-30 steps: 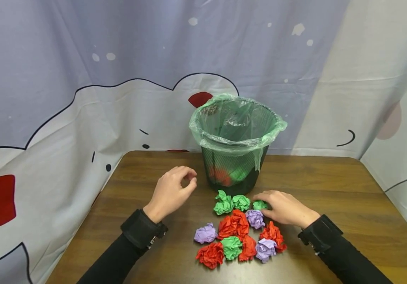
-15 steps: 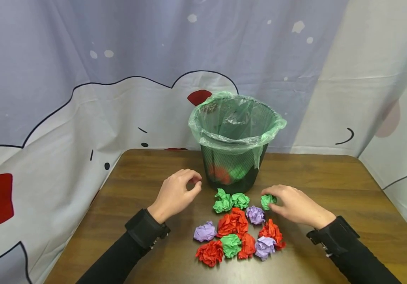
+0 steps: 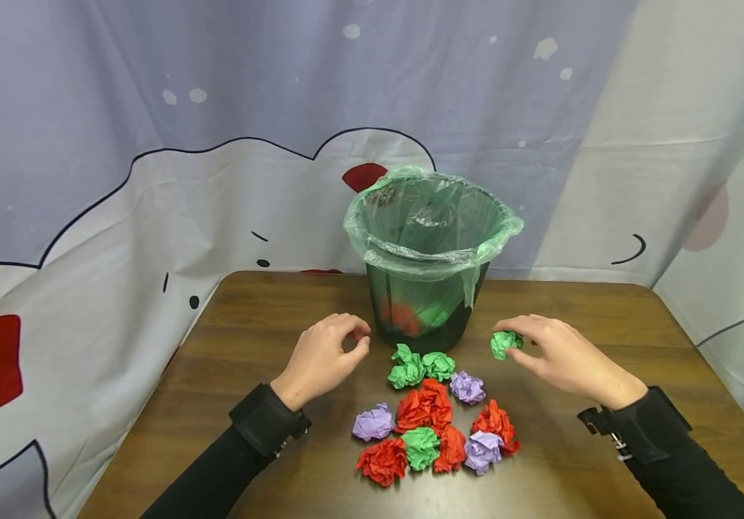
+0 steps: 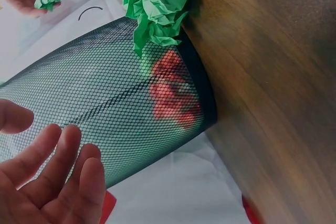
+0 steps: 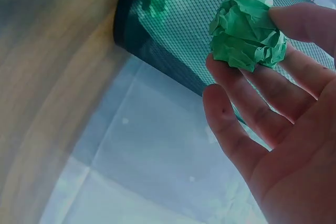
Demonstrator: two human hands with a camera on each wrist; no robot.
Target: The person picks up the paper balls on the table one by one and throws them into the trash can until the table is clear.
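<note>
My right hand (image 3: pixel 563 357) pinches a crumpled green paper ball (image 3: pixel 505 344) between thumb and fingers, to the right of the bin's foot. In the right wrist view that green paper ball (image 5: pixel 247 30) sits against the fingertips, the thumb pressing its side. My left hand (image 3: pixel 326 355) hovers left of the bin, fingers loosely curved with nothing between them; the left wrist view shows the same hand (image 4: pixel 58 177) before the mesh. A black mesh wastebasket (image 3: pixel 420 306) with a pale green bag (image 3: pixel 433 267) over its rim stands at the table's back. Red and green balls show through its wall.
In front of the wastebasket lie several crumpled paper balls: green ones (image 3: pixel 407 367) closest to it, then red ones (image 3: pixel 425 406) and purple ones (image 3: pixel 375 422). They rest on a brown wooden table (image 3: pixel 268 461). A printed curtain (image 3: pixel 249 202) hangs behind.
My right hand has taken the green paper ball from beside the pile, lifting it and carrying it right and away from me. My left hand has shifted slightly right.
</note>
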